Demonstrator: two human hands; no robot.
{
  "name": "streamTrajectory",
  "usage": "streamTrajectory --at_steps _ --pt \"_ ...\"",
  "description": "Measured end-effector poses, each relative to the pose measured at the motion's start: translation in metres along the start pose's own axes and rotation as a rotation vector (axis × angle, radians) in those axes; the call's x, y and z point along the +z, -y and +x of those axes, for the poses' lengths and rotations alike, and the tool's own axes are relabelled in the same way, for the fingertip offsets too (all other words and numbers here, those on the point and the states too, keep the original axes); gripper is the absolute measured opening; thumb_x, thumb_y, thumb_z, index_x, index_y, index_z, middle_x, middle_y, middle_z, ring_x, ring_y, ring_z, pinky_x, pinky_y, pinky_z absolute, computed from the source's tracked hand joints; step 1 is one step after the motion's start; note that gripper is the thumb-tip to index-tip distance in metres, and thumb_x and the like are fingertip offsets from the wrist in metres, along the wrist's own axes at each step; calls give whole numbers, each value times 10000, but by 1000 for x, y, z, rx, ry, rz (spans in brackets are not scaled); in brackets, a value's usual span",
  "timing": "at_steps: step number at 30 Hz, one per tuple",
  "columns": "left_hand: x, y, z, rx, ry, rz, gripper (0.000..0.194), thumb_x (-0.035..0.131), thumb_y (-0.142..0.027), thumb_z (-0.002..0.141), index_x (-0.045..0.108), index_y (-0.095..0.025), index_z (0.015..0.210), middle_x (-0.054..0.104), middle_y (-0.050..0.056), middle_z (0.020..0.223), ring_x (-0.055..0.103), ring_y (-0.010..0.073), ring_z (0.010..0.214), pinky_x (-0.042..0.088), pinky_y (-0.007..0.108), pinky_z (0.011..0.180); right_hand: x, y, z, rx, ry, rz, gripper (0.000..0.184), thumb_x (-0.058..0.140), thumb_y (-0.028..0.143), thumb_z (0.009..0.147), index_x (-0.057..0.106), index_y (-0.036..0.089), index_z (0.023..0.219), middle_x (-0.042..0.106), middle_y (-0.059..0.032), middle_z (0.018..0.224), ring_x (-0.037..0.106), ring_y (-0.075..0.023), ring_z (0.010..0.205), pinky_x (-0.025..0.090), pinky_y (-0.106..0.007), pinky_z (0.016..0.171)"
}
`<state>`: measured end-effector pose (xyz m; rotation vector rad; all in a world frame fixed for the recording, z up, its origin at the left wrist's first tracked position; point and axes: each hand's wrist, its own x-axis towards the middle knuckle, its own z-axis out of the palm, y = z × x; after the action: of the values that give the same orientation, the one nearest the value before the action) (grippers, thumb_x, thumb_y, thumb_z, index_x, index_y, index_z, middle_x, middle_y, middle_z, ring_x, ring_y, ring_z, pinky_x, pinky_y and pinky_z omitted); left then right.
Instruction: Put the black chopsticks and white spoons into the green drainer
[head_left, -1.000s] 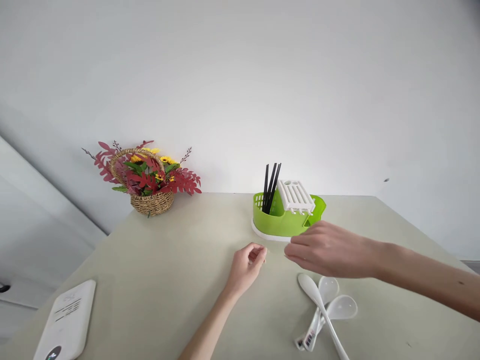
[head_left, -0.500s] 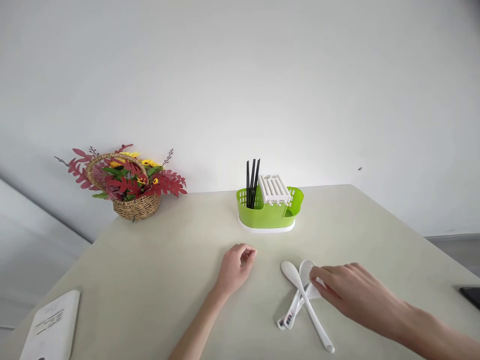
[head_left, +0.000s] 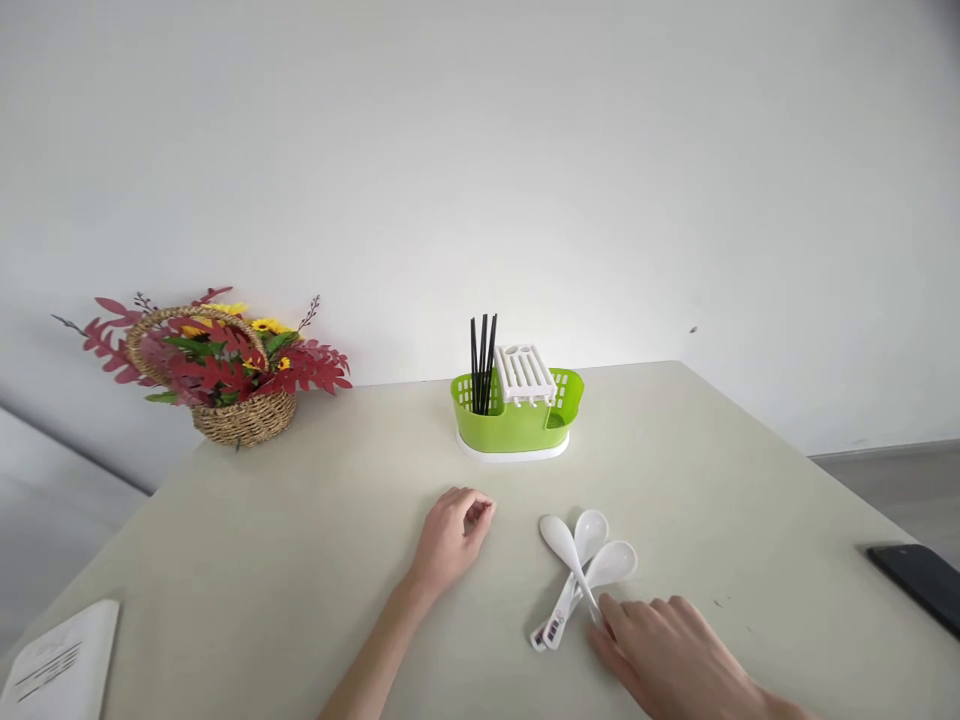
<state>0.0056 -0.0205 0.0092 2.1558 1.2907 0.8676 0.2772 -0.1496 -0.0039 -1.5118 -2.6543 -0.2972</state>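
Three white spoons lie crossed on the table. The uppermost spoon (head_left: 559, 537) rests face down across a spoon with its bowl at the back (head_left: 592, 532) and a spoon with its bowl to the right (head_left: 613, 562). My right hand (head_left: 671, 650) is closed around the handle of the uppermost spoon, thumb and forefinger on either side; the handle's end is hidden beneath the hand. Resting on the table left of the spoons, my left hand (head_left: 452, 533) has its fingers curled in, and nothing shows in them.
Behind the hands stands a green utensil basket (head_left: 510, 432) with a white slotted top (head_left: 526, 373) and several black chopsticks (head_left: 482, 365). A wicker basket of flowers (head_left: 247, 417) is at the back left. A white box-like object (head_left: 64, 660) lies front left, a black phone (head_left: 919, 580) at right.
My right hand has moved from above the right-hand spoon bowl down toward me onto the uppermost spoon's handle. The whole view has shifted a little to the right. My left hand stays put.
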Motion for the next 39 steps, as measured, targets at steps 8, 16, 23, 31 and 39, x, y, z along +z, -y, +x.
streamTrajectory --at_steps 8,16,23,31,39 --pt "-1 -4 3 40 22 63 197 521 -290 1012 637 -232 864 703 15 824 613 198 815 473 344 812 -4 11 15 95 115 2 74 586 104 907 594 172 937 653 15 554 660 -218 423 80 -366 479" --pt "0 -4 4 41 44 92 224 508 -330 1021 644 -232 872 700 32 828 615 211 821 473 367 843 -14 8 21 156 192 67 142 555 58 852 562 199 841 685 -4 581 711 -244 497 109 -362 499" --pt "-3 -8 5 23 43 74 258 520 -385 1017 671 -242 864 707 43 824 620 229 827 468 348 807 -27 3 25 181 151 219 210 474 111 941 507 226 768 661 19 579 666 -193 465 143 -330 495" --pt "-5 -18 2 -202 48 -244 506 382 -591 1048 704 -223 919 688 23 747 617 198 708 440 296 678 -54 -1 42 219 61 478 258 496 269 984 505 233 728 592 52 565 518 -123 479 220 -267 521" --pt "-14 -27 2 -239 246 -618 667 261 -689 1030 664 -197 829 680 40 742 510 153 583 406 295 624 -60 -10 71 209 0 490 213 538 223 924 543 219 711 573 44 576 447 -105 488 201 -281 548"
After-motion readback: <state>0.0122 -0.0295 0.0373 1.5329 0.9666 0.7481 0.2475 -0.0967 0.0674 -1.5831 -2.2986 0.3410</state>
